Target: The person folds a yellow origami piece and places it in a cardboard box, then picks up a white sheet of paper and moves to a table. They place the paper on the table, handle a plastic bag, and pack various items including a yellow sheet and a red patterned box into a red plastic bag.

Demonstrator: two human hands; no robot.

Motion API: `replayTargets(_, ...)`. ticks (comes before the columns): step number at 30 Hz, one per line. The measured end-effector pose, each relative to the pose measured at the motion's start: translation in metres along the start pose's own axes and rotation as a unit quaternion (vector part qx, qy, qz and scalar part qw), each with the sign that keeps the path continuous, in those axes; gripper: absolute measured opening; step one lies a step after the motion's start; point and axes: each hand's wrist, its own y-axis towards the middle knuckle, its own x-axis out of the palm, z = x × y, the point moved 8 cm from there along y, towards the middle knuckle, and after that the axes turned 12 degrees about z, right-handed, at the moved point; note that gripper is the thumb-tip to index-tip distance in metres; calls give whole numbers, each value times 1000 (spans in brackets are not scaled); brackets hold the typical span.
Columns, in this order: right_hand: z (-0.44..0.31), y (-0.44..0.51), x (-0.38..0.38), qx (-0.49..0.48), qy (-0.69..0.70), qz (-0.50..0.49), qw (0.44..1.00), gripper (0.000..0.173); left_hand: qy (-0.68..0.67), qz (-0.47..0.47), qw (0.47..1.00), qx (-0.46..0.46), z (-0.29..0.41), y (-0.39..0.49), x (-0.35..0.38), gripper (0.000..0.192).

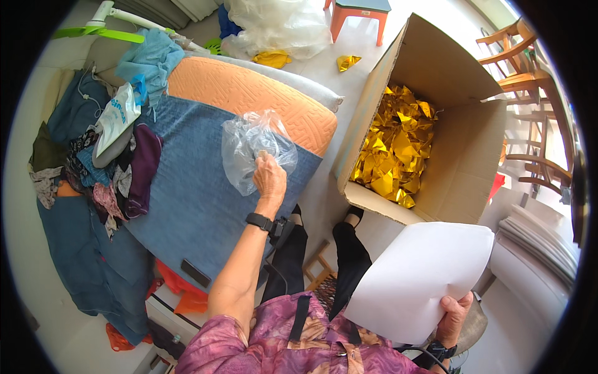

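Note:
My left hand (270, 176) is closed on a crumpled clear plastic bag (238, 149), over the blue cover (187, 168) of a sofa or bed. My right hand (454, 313) grips the lower right edge of a white sheet of paper (420, 276), thumb on top; whether it is one sheet or a thin stack I cannot tell. Just beyond the paper stands an open cardboard box (453, 177), its bottom covered with folded gold foil paper pieces (395, 145).
Clothes (145, 173) and a white plastic bag (119, 114) are heaped at left. A dark phone-like object (195, 273) lies near the cover's front edge. One gold piece (348, 62) is on the floor, near an orange stool (359, 18). Wooden chairs (537, 84) stand at right.

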Motion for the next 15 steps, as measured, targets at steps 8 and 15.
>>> replayTargets(8, -26, 35, -51, -21, 39, 69, 997, 44, -130, 104, 984, 59, 26, 41, -95, 11)
replayTargets(15, -51, 60, -98, -41, 73, 107, 991, 47, -396, -33, 906, -147, 54, 69, -145, 11)
